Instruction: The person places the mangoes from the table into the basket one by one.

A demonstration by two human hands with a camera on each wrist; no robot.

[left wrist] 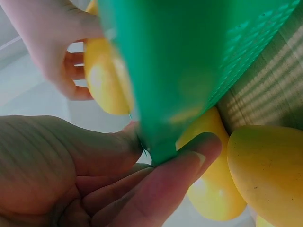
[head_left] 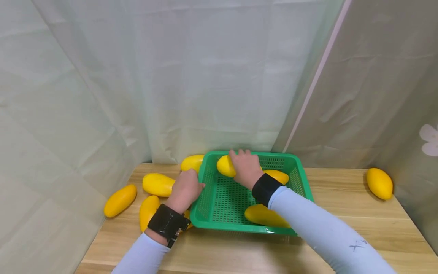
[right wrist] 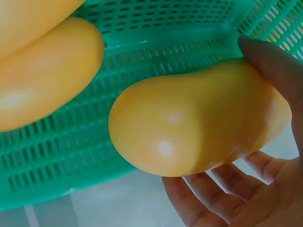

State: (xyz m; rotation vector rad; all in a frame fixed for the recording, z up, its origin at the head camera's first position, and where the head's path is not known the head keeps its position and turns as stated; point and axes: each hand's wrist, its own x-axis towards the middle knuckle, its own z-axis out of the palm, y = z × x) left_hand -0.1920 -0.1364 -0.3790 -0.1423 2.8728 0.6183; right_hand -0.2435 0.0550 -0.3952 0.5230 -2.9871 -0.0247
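A green plastic basket [head_left: 236, 228] with slotted walls stands on the wooden table. My left hand [head_left: 186, 192] pinches its left rim between thumb and fingers, as the left wrist view shows. Over the back left part of the basket, my right hand [head_left: 245, 167] holds a yellow mango [right wrist: 189, 123], thumb on one side and fingers on the other. Inside the basket lie other mangoes, one mango [head_left: 278, 176] at the back right and another mango [head_left: 261, 215] along the front wall, partly covered by my right forearm.
Several mangoes lie left of the basket, including a mango [head_left: 119, 200] near the table's left edge and a mango [head_left: 192, 163] by the back left corner. A lone mango [head_left: 380, 183] sits far right. Pale curtains [head_left: 219, 83] hang behind the table [head_left: 345, 198].
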